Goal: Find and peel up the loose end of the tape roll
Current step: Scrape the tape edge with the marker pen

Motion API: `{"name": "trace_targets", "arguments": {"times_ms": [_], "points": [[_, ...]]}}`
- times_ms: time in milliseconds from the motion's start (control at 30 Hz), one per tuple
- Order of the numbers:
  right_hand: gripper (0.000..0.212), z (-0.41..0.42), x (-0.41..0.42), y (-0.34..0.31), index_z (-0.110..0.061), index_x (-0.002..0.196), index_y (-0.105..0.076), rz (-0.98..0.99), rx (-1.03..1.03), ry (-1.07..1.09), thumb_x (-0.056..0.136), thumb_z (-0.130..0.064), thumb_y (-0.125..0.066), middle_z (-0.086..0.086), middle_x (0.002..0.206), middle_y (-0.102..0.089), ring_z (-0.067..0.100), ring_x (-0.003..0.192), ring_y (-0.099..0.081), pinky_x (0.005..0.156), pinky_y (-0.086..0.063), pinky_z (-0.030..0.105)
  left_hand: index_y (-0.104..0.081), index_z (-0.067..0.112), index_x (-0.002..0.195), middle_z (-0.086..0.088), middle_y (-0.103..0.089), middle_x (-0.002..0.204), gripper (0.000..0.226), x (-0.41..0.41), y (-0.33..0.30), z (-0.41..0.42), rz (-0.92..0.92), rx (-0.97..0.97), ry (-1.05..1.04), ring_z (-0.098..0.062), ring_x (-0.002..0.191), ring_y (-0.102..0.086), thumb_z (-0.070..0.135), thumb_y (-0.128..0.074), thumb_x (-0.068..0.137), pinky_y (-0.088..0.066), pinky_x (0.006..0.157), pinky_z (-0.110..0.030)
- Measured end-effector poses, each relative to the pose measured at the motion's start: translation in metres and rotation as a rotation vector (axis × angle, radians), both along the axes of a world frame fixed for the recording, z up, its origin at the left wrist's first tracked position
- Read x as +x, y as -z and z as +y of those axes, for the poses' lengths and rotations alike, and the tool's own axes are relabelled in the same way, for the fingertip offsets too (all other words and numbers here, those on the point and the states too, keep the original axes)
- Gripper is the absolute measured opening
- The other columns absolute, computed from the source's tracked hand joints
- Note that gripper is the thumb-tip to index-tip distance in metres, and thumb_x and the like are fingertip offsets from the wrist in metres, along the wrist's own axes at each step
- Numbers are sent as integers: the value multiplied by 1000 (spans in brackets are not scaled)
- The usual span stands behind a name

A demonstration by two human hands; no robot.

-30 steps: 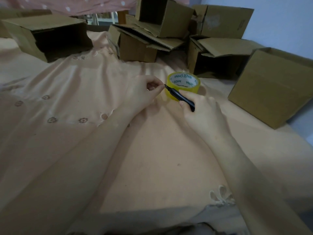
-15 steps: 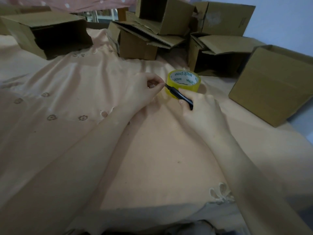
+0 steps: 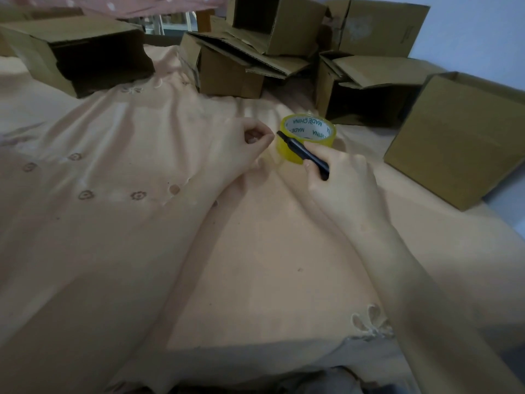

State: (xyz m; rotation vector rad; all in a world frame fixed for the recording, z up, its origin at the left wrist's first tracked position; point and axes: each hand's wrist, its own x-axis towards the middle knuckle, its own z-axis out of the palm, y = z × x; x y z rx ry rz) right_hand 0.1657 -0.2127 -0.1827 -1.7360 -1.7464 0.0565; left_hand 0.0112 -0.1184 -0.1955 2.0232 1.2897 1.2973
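At the near wall of the roll, the right hand (image 3: 345,180) has its grip clamped on a slim black utility knife (image 3: 302,153), whose tip lies across the yellow tape's upper edge. The left hand (image 3: 241,146) has its grip pinched together just beside the tip, with a small gap showing; half a second ago those fingertips were against the tip. I judge that pinch to be drawing a freed end away, since a faint clear film seems to run from the roll toward it, though it is too pale to be sure. The yellow roll of clear packing tape (image 3: 308,136) lies flat on the peach embroidered bedsheet (image 3: 270,265), its white core printed "MADE CHINA", near brown cardboard boxes (image 3: 454,143).
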Motion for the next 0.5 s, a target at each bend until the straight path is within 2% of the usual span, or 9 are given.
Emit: {"name": "trace_targets", "arguments": {"times_ms": [100,200,333,500], "points": [[36,1,0,0,-38,123,-56,18,47,2,89,-27,-51,13,104,-70,40,96,-60,79,-53,47,-71,15,81,7,-62,68,7,-1,1,-1,1,-3,-5,4,59,-52,13,-64,84,-39,59,-7],[35,1,0,1,-38,122,-56,-3,11,-7,89,-27,-50,12,103,-69,39,96,-60,79,-53,46,-72,15,84,5,-64,72,8,-1,1,-1,11,-1,-6,-2,64,-53,15,-64,84,-41,61,-10],[33,0,1,1,-37,120,-58,-16,-41,6,89,-27,-50,12,102,-68,38,95,-58,78,-52,47,-70,22,80,15,-60,68,6,-2,2,1,36,23,-13,-1,61,-52,19,-65,83,-40,61,-9],[30,2,0,2,-29,115,-61,-37,-36,-12,88,-26,-50,14,99,-68,41,94,-58,78,-52,46,-70,21,80,12,-61,70,7,-3,2,2,33,18,-7,-2,63,-52,18,-65,83,-40,61,-8]]}}
